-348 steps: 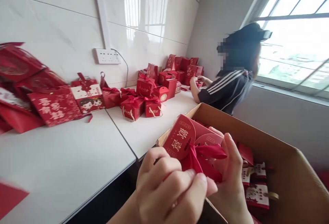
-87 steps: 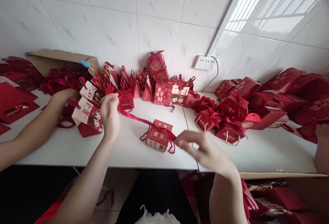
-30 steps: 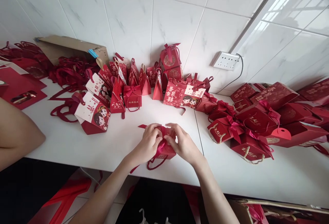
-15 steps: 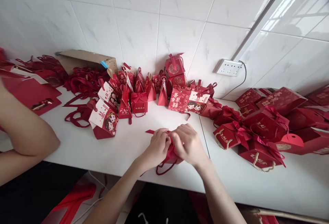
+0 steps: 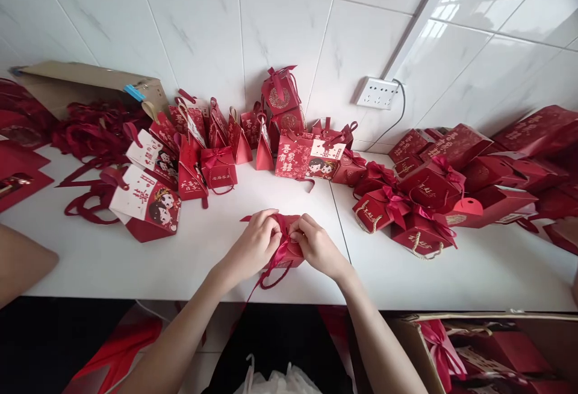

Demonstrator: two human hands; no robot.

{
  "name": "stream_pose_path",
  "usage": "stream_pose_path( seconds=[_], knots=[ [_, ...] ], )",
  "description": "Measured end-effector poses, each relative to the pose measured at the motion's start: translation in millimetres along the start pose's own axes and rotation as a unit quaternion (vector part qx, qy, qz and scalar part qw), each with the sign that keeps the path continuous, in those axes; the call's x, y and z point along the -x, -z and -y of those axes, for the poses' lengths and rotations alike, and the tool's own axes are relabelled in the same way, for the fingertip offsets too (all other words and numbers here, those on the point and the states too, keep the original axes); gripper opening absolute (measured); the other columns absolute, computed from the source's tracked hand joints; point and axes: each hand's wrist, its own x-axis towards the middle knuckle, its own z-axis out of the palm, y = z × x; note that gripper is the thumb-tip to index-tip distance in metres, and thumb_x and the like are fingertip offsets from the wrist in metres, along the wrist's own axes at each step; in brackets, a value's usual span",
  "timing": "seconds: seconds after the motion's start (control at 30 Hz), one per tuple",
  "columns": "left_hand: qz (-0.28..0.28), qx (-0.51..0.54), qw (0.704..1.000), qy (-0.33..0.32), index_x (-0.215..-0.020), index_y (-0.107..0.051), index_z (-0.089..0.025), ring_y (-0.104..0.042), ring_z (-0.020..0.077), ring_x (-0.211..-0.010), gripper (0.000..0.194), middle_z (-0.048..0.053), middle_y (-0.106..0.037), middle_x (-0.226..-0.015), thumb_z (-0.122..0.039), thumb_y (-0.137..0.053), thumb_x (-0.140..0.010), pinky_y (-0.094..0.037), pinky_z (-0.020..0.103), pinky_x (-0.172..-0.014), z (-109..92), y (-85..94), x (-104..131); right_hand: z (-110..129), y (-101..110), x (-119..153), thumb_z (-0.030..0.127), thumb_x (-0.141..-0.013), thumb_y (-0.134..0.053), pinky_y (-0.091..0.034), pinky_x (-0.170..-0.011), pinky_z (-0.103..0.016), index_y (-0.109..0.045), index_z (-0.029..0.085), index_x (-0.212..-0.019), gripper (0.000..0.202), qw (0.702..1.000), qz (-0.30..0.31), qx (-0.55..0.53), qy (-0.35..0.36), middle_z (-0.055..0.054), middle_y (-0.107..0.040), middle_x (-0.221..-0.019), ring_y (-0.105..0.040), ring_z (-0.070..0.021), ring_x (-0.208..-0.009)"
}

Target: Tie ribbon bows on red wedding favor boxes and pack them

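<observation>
A small red gift box stands on the white table in front of me, with a dark red cord handle hanging on its near side. Across its top runs a shiny red ribbon, with one tail trailing toward the table's front edge. My left hand is closed on the ribbon from the left, thumb and fingers pinched together. From the right, my right hand pinches the same ribbon over the box top. Fingertips of both hands nearly meet there and partly hide the ribbon's crossing.
Several upright red boxes stand along the tiled wall. More bow-tied boxes are piled right. A cardboard box holds loose ribbons. An open carton sits below the table's front right. Another person's arm is at left.
The view has swung right and down. My hands have drawn a little apart and lowered at the fingers, uncovering more of the box and the ribbon between them.
</observation>
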Motion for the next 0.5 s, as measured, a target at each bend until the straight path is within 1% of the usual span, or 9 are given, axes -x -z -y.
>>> stream_pose_path(
  seconds=[0.07,0.13,0.2,0.27,0.3,0.37,0.43,0.5],
  knots=[
    [-0.028,0.027,0.999,0.013,-0.083,-0.043,-0.021,-0.045,0.0235,-0.126,0.014,0.011,-0.047,-0.126,-0.019,-0.034,-0.093,-0.046,0.039,-0.097,0.3,-2.7,2.2,-2.2,0.2,1.0,0.013,-0.090,-0.042,-0.047,-0.068,-0.029,-0.051,0.020,-0.082,0.015,0.999,-0.012,-0.032,-0.002,-0.003,-0.052,-0.081,-0.053,-0.0151,-0.072],
    [-0.042,0.042,0.998,0.011,-0.083,-0.042,-0.022,-0.044,0.0217,-0.128,0.013,0.010,-0.048,-0.123,-0.019,-0.033,-0.093,-0.046,0.036,-0.096,0.7,-4.3,4.4,-0.8,0.0,1.9,0.019,-0.089,-0.049,-0.048,-0.071,-0.031,-0.054,0.021,-0.093,0.006,0.999,-0.014,-0.032,-0.002,-0.003,-0.054,-0.086,-0.054,-0.0160,-0.076],
    [-0.050,0.037,0.998,-0.001,-0.083,-0.042,-0.022,-0.041,0.0215,-0.130,0.013,0.010,-0.049,-0.122,-0.019,-0.035,-0.093,-0.045,0.036,-0.098,1.3,-5.2,6.1,2.3,-0.6,1.9,0.023,-0.088,-0.053,-0.048,-0.074,-0.032,-0.056,0.021,-0.097,0.010,1.000,-0.014,-0.010,-0.002,-0.004,-0.054,-0.091,-0.055,-0.0165,-0.077],
    [-0.078,0.019,0.997,-0.020,-0.082,-0.044,-0.021,-0.043,0.0220,-0.128,0.013,0.010,-0.050,-0.121,-0.019,-0.037,-0.092,-0.044,0.038,-0.099,1.5,-5.9,6.9,4.5,-1.5,1.2,0.022,-0.090,-0.050,-0.047,-0.073,-0.032,-0.058,0.021,-0.090,0.008,1.000,-0.023,0.000,-0.002,-0.005,-0.053,-0.091,-0.055,-0.0159,-0.076],
    [-0.097,0.007,0.995,-0.033,-0.082,-0.045,-0.021,-0.046,0.0221,-0.124,0.012,0.009,-0.051,-0.121,-0.018,-0.039,-0.091,-0.044,0.039,-0.098,1.3,-6.2,7.0,4.7,-2.0,0.8,0.021,-0.091,-0.048,-0.047,-0.072,-0.031,-0.057,0.021,-0.085,0.011,0.999,-0.033,-0.008,-0.001,-0.004,-0.053,-0.088,-0.055,-0.0156,-0.075],
    [-0.125,-0.012,0.990,-0.061,-0.084,-0.049,-0.021,-0.053,0.0217,-0.114,0.009,0.008,-0.055,-0.117,-0.017,-0.043,-0.089,-0.047,0.038,-0.094,0.1,-6.6,6.2,3.5,-3.1,0.4,0.021,-0.091,-0.046,-0.046,-0.069,-0.029,-0.055,0.021,-0.083,0.012,0.998,-0.048,-0.045,0.003,-0.004,-0.054,-0.085,-0.054,-0.0153,-0.074],
    [-0.127,-0.027,0.989,-0.074,-0.090,-0.052,-0.021,-0.058,0.0217,-0.106,0.006,0.008,-0.058,-0.112,-0.018,-0.048,-0.087,-0.049,0.038,-0.090,-2.0,-6.4,4.4,1.8,-4.4,0.8,0.021,-0.091,-0.047,-0.045,-0.068,-0.029,-0.055,0.021,-0.083,0.011,0.996,-0.056,-0.074,0.005,-0.004,-0.055,-0.084,-0.054,-0.0157,-0.076],
    [-0.105,-0.047,0.991,-0.070,-0.091,-0.053,-0.021,-0.059,0.0229,-0.101,0.008,0.007,-0.060,-0.108,-0.017,-0.051,-0.084,-0.051,0.039,-0.085,-4.5,-5.4,2.0,1.1,-5.6,1.6,0.020,-0.090,-0.046,-0.043,-0.072,-0.031,-0.054,0.021,-0.083,0.011,0.996,-0.054,-0.067,0.009,-0.004,-0.057,-0.085,-0.054,-0.0166,-0.079]
  ],
)
